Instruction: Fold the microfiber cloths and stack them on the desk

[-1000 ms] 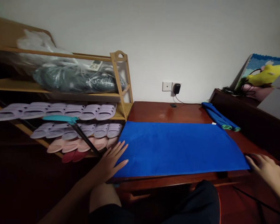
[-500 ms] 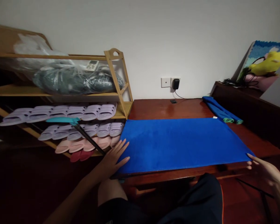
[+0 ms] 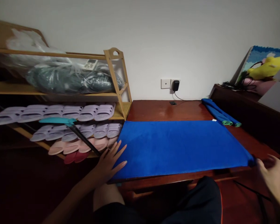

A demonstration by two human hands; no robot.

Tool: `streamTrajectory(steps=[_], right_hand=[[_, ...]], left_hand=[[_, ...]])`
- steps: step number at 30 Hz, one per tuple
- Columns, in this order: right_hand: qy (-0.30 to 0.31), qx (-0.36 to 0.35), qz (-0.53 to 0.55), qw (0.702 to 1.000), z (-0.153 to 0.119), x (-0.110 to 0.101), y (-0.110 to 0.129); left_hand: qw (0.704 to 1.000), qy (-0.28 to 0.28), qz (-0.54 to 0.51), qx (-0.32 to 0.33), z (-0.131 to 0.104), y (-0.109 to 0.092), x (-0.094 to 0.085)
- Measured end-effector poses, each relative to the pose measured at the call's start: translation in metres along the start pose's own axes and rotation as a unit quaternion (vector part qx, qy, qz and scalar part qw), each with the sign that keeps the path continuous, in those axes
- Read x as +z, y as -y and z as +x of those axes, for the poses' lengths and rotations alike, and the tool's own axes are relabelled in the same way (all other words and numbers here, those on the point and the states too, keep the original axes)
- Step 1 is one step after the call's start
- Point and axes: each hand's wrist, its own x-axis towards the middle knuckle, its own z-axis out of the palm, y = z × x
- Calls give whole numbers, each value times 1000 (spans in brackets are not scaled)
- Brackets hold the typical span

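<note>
Right hand (image 3: 274, 174) blurry, contact with blue cloth (image 3: 182, 147) unclear

The right hand (image 3: 274, 174) is blurred near the picture's edge, so whether it touches the corner of the blue cloth (image 3: 177, 146) is unclear, while the left hand (image 3: 108, 161) hides part of the cloth's left side. The shelf (image 3: 117, 85) is cut off on the left, and what its plastic bag (image 3: 67, 77) holds is indistinct. Any print on the white tag (image 3: 214, 120) is too small to read.

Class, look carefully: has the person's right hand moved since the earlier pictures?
Yes: the right hand has moved a little rightward, farther from the wall socket.
</note>
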Motion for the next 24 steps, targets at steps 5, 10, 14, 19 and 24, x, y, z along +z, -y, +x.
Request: streamTrajectory(steps=[5, 10, 14, 19, 24], right_hand=[[209, -203, 63, 955, 2, 22, 5], [327, -170, 71, 927, 21, 28, -6], [299, -172, 99, 933, 64, 29, 35], [350, -200, -9, 915, 96, 82, 111], [344, -197, -51, 917, 94, 131, 124]], left_hand=[[999, 27, -16, 3, -5, 0, -5], [999, 43, -13, -6, -12, 7, -11], [999, 10, -30, 11, 17, 6, -20], [999, 18, -29, -35, 93, 2, -14], [994, 55, -27, -90, 127, 19, 8]])
